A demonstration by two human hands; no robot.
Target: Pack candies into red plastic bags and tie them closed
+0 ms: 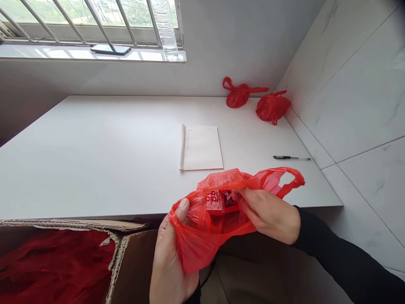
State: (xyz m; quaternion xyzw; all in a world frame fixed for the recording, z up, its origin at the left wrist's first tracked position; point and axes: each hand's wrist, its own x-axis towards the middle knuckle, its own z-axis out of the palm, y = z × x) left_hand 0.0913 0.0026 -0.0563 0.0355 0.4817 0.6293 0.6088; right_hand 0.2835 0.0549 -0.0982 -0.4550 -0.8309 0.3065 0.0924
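A red plastic bag point(202, 249) hangs at the table's front edge with its mouth spread wide. My left hand point(174, 253) grips the left rim of the bag, thumb over the edge. My right hand point(268, 211) reaches into the mouth from the right, its fingertips partly hidden inside beside a small dark packet point(230, 200). Next to that packet lies a pink-and-red patterned box point(215, 202). Whether the right fingers hold the packet or the bag's plastic is hard to see. One bag handle point(295, 177) loops out to the right.
On the white table point(95, 160) lie a notepad point(204, 147) and a pen point(289, 158). Two tied red bags point(238, 96) sit in the back right corner by the tiled wall. A cardboard box point(118, 257) with red material stands front left. The windowsill holds a phone point(110, 50) and a bottle point(167, 33).
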